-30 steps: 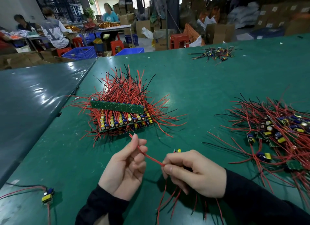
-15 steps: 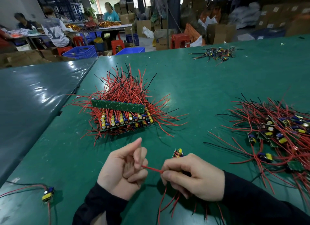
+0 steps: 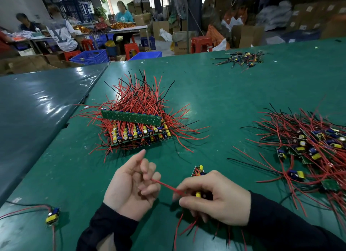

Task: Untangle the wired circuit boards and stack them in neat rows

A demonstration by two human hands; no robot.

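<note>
Head view, near edge of green table [image 3: 215, 93]. Right hand [image 3: 217, 200] curled round small bunch of circuit boards [image 3: 199, 171], 1 board poking up above knuckles, red leads hanging below toward near edge. Left hand [image 3: 133, 183] with index finger raised, other fingers bent round 1 red wire [image 3: 164, 185] running across to right hand; whether pinched firmly or just hooked, cannot tell. Neat stack of boards [image 3: 138, 132] at middle of table beyond both hands, wires fanned outward. Tangled heap [image 3: 307, 146] at right edge, not yet sorted. 1 stray board [image 3: 52, 215] near left near corner; small far pile [image 3: 241, 58] toward far edge.

Likely step: drawing 1 lead free of bunch. Best done by sliding along wire slowly, pulling in line with it, not jerking at solder joint. Bunch gripped by board edges, not by parts. Once free, leads straightened, board laid on stack with same facing as its row.
</note>
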